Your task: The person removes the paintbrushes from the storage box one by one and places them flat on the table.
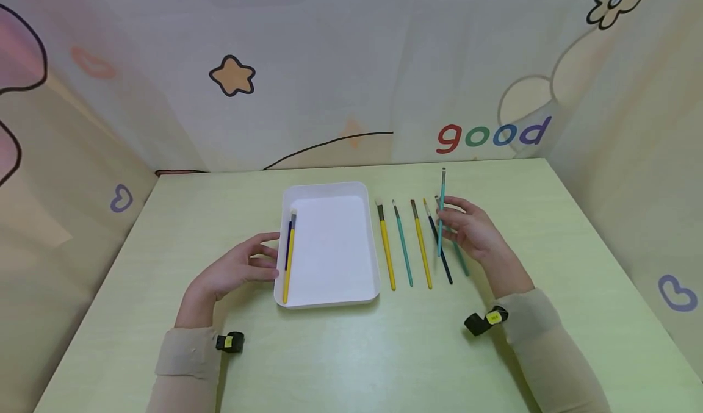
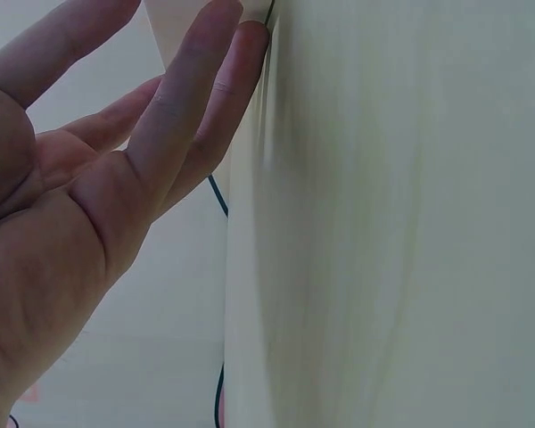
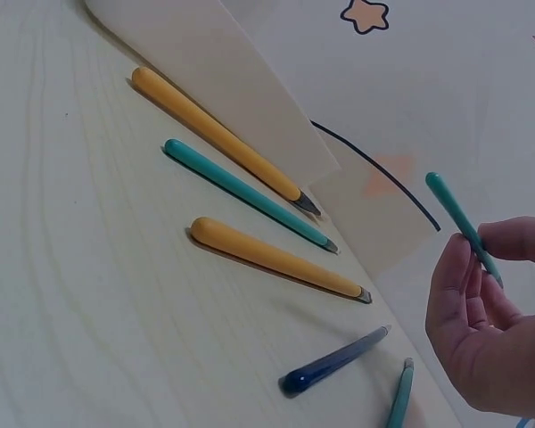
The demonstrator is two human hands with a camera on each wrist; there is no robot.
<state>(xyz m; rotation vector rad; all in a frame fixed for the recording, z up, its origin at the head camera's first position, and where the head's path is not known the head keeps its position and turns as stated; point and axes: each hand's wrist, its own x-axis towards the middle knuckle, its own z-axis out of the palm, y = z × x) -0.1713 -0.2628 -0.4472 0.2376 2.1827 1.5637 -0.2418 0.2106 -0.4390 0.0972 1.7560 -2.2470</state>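
My right hand [image 1: 473, 230] pinches a teal paintbrush [image 1: 442, 187] between thumb and fingers, raised above the table with its tip pointing away. In the right wrist view the teal handle sticks up out of the fingertips. My left hand [image 1: 238, 266] touches the left edge of a white tray [image 1: 335, 242], fingers fairly straight and spread. Inside the tray, along its left side, lie a yellow paintbrush [image 1: 289, 260] and a dark blue paintbrush [image 1: 288, 242]. The left wrist view shows the left fingers [image 2: 174, 116] but not the tray's contents.
Right of the tray lie a yellow brush [image 1: 387, 248], a teal brush [image 1: 403, 245], another yellow brush [image 1: 421, 245] and a dark blue brush [image 1: 445, 263]. Another teal brush [image 1: 461, 259] lies partly beneath my right hand. A printed cloth [image 1: 340, 65] hangs behind the table.
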